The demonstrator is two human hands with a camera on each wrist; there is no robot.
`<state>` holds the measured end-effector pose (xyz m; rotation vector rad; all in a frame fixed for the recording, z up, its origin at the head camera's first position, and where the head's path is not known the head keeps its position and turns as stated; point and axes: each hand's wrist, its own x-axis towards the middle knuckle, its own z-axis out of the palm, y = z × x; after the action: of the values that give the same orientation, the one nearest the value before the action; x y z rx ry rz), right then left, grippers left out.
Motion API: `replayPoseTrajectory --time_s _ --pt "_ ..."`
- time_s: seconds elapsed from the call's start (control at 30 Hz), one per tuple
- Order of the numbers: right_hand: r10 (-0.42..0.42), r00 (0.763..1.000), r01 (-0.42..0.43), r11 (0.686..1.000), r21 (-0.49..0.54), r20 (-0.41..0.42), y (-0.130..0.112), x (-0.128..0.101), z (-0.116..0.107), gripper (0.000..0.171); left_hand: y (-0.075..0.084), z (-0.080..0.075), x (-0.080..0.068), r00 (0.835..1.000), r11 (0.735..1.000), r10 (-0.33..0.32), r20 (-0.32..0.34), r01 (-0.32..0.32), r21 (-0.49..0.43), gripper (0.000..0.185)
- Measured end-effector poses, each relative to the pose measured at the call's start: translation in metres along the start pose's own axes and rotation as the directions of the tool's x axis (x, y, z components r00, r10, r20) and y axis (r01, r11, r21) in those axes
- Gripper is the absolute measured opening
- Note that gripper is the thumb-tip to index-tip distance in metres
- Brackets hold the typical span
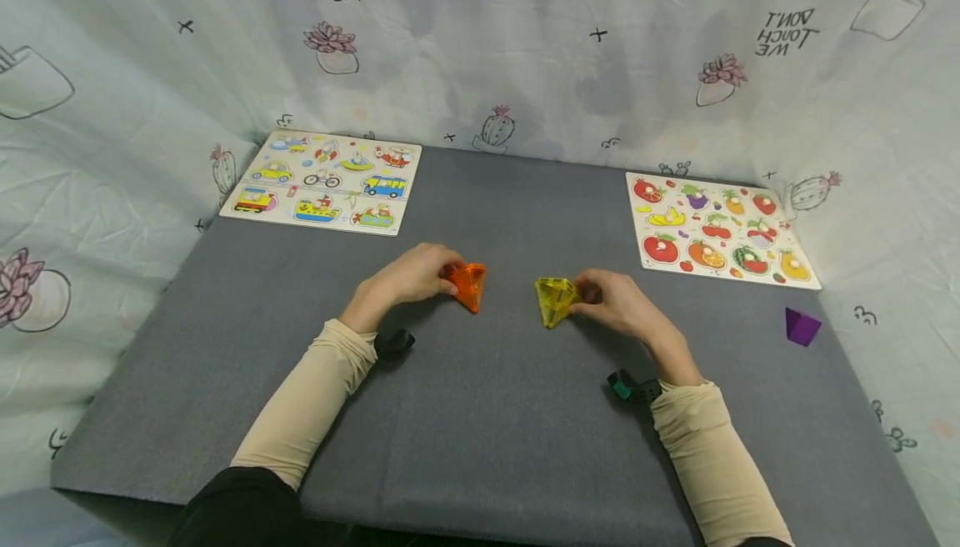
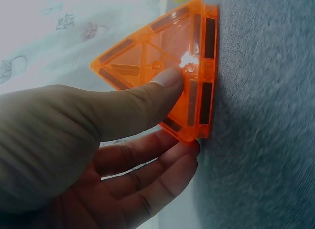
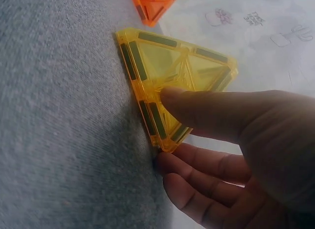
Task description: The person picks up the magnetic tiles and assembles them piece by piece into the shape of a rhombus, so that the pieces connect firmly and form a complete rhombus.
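An orange pyramid [image 1: 468, 283] of clear magnetic tiles stands on the grey mat [image 1: 480, 414], left of centre. My left hand [image 1: 411, 277] grips it: the thumb [image 2: 147, 98] lies on one orange face [image 2: 162, 51] and the fingers [image 2: 157, 165] curl under its edge. A yellow pyramid [image 1: 556, 300] of the same kind stands to its right. My right hand [image 1: 619, 303] holds that one, thumb [image 3: 206, 103] on a yellow face [image 3: 162, 61], fingers [image 3: 197, 184] below it against the mat.
A vehicle peg puzzle board [image 1: 326, 180] lies at the back left and a fruit peg puzzle board [image 1: 716, 228] at the back right. A purple pyramid [image 1: 802, 326] sits near the mat's right edge. Printed cloth hangs behind and on both sides.
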<state>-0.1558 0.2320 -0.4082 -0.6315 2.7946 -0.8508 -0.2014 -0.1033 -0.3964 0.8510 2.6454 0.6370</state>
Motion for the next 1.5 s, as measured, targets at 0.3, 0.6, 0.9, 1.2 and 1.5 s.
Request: replayPoseTrajectory --time_s 0.3,0.6,0.9,1.2,1.5 --pt "-0.011 1.000 0.011 1.000 0.013 0.006 -0.007 0.001 0.004 0.027 0.012 0.009 0.002 0.998 0.998 0.063 -0.011 -0.063 -0.015 0.035" --pt "-0.019 1.000 0.019 1.000 0.014 0.011 -0.009 0.001 0.007 0.026 0.018 0.019 0.005 0.994 0.994 0.106 -0.028 -0.106 0.000 0.036" --pt "-0.016 1.000 0.016 1.000 0.006 0.016 -0.013 0.002 0.009 0.026 0.020 0.025 0.006 0.993 0.993 0.117 -0.033 -0.117 -0.001 0.037" --pt "-0.035 0.999 0.036 0.999 -0.025 0.021 -0.013 0.001 0.010 0.032 0.022 0.027 0.006 0.989 0.991 0.137 -0.055 -0.137 0.010 0.035" --pt "-0.050 0.999 0.050 0.999 -0.010 0.011 -0.013 0.002 0.010 0.033 0.025 0.028 0.007 0.987 0.989 0.145 -0.062 -0.145 0.008 0.034"
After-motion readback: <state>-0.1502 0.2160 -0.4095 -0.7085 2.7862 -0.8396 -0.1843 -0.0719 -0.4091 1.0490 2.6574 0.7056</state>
